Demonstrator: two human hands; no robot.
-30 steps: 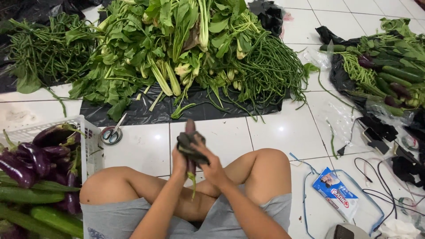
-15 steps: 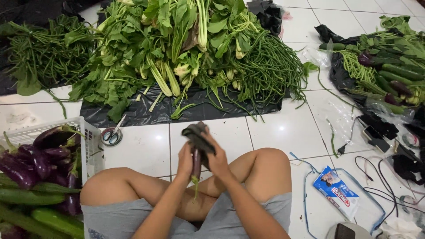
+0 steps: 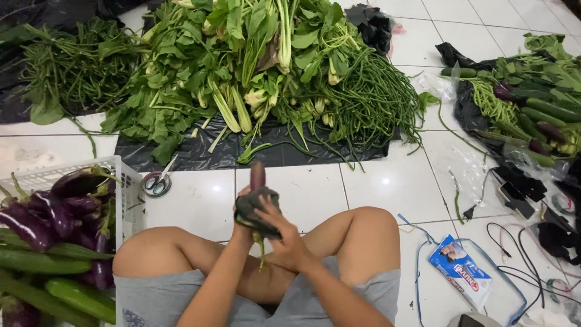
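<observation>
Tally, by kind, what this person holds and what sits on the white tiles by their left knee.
Long purple eggplant: 1
Dark cloth: 1
Small round-handled metal scissors: 1
White plastic basket: 1
Total: 4

The eggplant [image 3: 258,175] was purple, its cloth [image 3: 256,209] dark grey; the basket [image 3: 124,194] was white, the greens [image 3: 242,54] green, the sheet [image 3: 200,154] black.
</observation>
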